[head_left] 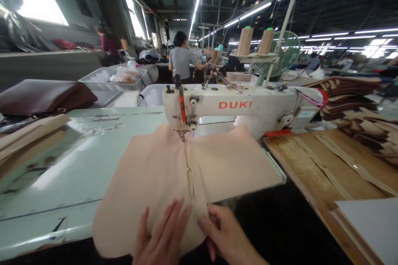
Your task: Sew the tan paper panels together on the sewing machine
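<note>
A beige fabric or leather panel [139, 174] lies under the needle of a white sewing machine [214, 105] marked DUKI. A zipper [188, 169] runs down the panel from the presser foot [183, 136] toward me, its metal slider showing partway along. My left hand [163, 232] rests flat on the panel left of the zipper, fingers stretched forward. Beside it, my right hand [226, 232] pinches the panel's near edge between thumb and fingers, just right of the zipper's lower end. The right fingertips are partly hidden under the panel.
On the right, a wooden board [298, 157] carries zipper strips [351, 159] and a white sheet [373, 223]. Stacked brown and beige pieces [351, 95] stand behind. Two thread cones [245, 41] sit above the machine. A dark red bag piece [46, 95] lies left; a person [182, 58] stands beyond.
</note>
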`<state>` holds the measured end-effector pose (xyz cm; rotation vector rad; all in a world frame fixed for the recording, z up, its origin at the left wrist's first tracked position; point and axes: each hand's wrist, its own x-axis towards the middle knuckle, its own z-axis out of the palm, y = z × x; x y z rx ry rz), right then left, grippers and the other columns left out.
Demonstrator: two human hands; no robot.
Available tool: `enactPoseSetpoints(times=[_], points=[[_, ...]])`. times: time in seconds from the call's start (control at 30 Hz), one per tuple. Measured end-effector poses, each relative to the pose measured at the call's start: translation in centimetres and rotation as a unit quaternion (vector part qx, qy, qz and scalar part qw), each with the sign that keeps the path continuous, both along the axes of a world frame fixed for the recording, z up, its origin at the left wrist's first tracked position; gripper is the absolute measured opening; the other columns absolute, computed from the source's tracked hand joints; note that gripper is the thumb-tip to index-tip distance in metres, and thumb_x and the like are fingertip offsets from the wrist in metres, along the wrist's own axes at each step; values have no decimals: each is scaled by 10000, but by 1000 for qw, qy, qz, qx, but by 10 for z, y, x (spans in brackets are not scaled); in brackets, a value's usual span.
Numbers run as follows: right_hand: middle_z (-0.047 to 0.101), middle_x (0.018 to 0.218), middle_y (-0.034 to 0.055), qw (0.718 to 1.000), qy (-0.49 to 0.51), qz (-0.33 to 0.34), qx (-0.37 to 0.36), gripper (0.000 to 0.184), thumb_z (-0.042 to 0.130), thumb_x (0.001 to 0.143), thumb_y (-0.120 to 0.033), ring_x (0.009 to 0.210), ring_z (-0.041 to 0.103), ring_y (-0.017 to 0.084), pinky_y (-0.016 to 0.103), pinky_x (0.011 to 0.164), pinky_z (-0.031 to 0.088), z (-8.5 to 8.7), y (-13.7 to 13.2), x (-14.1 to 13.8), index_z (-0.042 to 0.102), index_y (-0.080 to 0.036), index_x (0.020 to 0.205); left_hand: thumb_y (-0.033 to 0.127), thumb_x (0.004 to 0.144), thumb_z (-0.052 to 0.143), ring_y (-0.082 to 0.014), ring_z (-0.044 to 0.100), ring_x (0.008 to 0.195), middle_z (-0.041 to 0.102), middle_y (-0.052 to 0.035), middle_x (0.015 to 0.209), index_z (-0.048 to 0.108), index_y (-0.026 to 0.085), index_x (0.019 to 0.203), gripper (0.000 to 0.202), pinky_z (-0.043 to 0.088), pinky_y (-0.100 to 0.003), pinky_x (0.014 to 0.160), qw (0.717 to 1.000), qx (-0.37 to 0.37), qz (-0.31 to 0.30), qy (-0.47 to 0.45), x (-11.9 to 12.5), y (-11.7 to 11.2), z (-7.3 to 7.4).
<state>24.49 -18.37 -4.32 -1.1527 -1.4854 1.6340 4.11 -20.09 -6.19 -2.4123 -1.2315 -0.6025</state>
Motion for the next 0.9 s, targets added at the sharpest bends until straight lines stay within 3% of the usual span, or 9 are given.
enactPoseSetpoints(times=[0.07,0.13,0.2,0.3,0.4,0.53,0.67,0.77,0.9], points=[[609,635,2,999,-16,-17,30,552,392,976,-651,373,425,63,177,367,261,16,0,6,584,-161,811,-11,814,343,-230,506,1328,552,-43,1430,218,245,1571,809,47,-532,1232,999,-13,-32,-21,-4,2,20],[614,663,18,980,-105,-81,151,482,369,1029,-520,482,508,100,204,467,369,34,1,15,595,-174,781,44,851,359,-192,483,1346,548,-9,1436,320,225,1533,707,135,-400,1241,996,-25,-63,-56,-13,6,45],[641,830,55,917,-199,-132,319,314,405,1030,-346,743,592,168,279,699,471,47,7,22,636,-189,886,165,936,403,-170,523,1306,568,21,1413,416,257,1468,540,309,-281,1173,991,-63,-49,-110,-22,11,71],[575,1184,90,852,-258,-53,452,315,451,933,-107,1087,513,223,377,949,431,52,23,20,603,-223,1183,388,1012,435,-188,622,1180,643,51,1301,499,337,1382,379,490,-248,1009,969,-142,25,-200,-28,21,103],[517,1268,63,841,-298,33,450,549,508,806,-8,1146,460,222,387,978,416,48,36,8,545,-261,1292,521,1006,424,-209,701,967,715,41,1108,590,330,1292,382,529,-274,941,944,-193,54,-262,-29,30,122],[563,1156,43,839,-306,50,447,412,578,810,-48,1091,483,219,382,952,426,42,43,-3,626,-257,1162,584,986,419,-165,641,579,698,56,747,666,295,1166,421,572,-229,702,907,-265,65,-322,-29,34,136],[618,1029,54,869,-172,-34,462,202,532,953,-155,975,573,179,304,863,488,36,46,-5,681,-228,1067,624,955,443,-175,610,557,634,55,628,703,277,1067,448,499,-190,509,906,-236,87,-341,-26,37,146],[646,989,46,883,-96,-118,444,203,549,967,-169,918,616,161,271,797,513,26,43,-4,695,-243,1088,596,970,432,-169,599,548,618,63,602,706,266,1037,434,491,-192,535,908,-221,78,-348,-23,39,149],[672,923,29,869,-110,-101,472,198,617,927,-126,867,608,167,290,748,492,10,37,-4,702,-243,1063,522,1006,410,-173,637,657,693,34,792,691,244,1053,397,506,-188,604,920,-227,42,-316,-24,38,145]])
